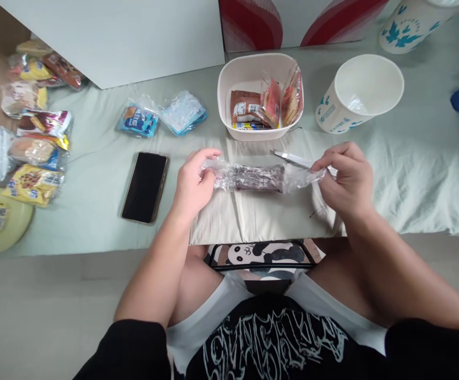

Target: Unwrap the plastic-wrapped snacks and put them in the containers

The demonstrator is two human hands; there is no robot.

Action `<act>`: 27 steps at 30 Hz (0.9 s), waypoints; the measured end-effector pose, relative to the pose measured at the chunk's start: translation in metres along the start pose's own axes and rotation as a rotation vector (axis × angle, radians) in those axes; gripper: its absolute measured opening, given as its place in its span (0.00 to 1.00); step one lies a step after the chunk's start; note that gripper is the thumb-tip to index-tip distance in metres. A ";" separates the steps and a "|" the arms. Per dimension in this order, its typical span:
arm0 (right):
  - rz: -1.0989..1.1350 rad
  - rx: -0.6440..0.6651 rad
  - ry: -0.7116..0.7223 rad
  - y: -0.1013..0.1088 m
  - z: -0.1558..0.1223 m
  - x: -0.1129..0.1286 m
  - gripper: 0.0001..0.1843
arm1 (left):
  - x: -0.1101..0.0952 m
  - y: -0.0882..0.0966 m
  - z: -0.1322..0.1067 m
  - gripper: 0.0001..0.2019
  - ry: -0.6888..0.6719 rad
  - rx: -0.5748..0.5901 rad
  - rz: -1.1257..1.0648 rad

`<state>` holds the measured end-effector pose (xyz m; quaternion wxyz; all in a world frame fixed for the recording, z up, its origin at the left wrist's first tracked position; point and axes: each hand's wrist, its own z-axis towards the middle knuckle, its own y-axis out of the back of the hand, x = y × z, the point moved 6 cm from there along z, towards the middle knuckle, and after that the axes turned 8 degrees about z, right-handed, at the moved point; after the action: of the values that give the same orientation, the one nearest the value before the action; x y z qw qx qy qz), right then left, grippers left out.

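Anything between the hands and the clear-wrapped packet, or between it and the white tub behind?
No: left hand and right hand grip the clear-wrapped packet by its ends. Only a thin metal tool lies between its right end and the white tub.

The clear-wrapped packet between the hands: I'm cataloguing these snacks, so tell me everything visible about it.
The packet is a long, narrow bag of crinkly clear plastic with dark brown contents showing through; print is too blurred to read. It lies level, left to right, over the pale cloth, in front of the white tub. The left hand pinches its left end, the right hand its crumpled right end. A thin metal tool sits close behind it.
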<state>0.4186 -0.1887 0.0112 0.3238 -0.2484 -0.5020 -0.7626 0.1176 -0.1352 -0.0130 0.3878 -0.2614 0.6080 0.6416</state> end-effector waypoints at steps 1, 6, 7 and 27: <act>-0.025 -0.046 -0.020 0.005 0.001 -0.003 0.13 | 0.001 0.003 0.001 0.20 -0.010 -0.008 0.033; 0.177 0.030 0.132 0.003 0.000 0.008 0.15 | 0.000 0.002 -0.002 0.13 -0.104 0.053 0.148; 0.213 0.110 0.193 -0.002 -0.001 0.014 0.18 | -0.003 -0.001 -0.004 0.13 -0.129 0.090 0.163; -0.026 0.745 0.247 -0.028 -0.028 0.028 0.20 | -0.041 -0.003 -0.044 0.05 -0.210 0.643 0.087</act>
<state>0.3778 -0.2139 0.0038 0.4397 -0.0140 -0.7048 -0.5565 0.1369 -0.1859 0.0131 0.4830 -0.0320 0.7465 0.4566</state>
